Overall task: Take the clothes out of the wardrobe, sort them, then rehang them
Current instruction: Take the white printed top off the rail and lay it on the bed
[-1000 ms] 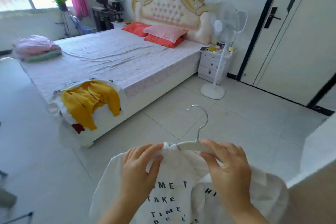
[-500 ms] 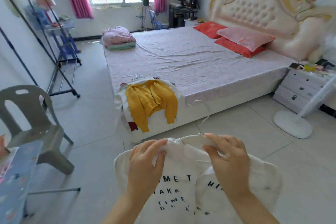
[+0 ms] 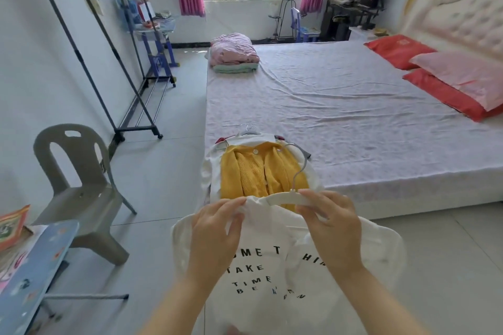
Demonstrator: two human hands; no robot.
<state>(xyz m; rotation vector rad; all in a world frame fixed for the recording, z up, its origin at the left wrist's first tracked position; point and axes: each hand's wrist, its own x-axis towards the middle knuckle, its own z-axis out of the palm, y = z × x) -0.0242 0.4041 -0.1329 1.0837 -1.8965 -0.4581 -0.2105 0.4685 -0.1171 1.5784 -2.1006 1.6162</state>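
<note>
Swung leftward since a moment ago, the view now sets the ribbed yellow cardigan (image 3: 253, 171), lying on the bed's near corner, straight beyond both hands. The left hand (image 3: 215, 228) pinches the collar of the soft white printed T-shirt (image 3: 261, 266). The right hand (image 3: 332, 226) grips its smooth, wire-hooked white hanger (image 3: 285, 199). Beyond lie the wrinkled bed (image 3: 353, 117) and a thin metal rack (image 3: 79, 54).

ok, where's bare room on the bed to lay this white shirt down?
Bare sheet across the bed middle, between the folded pink bedding at the far corner and the pillows at right. Crowded: near corner, under the yellow cardigan pile.
</note>
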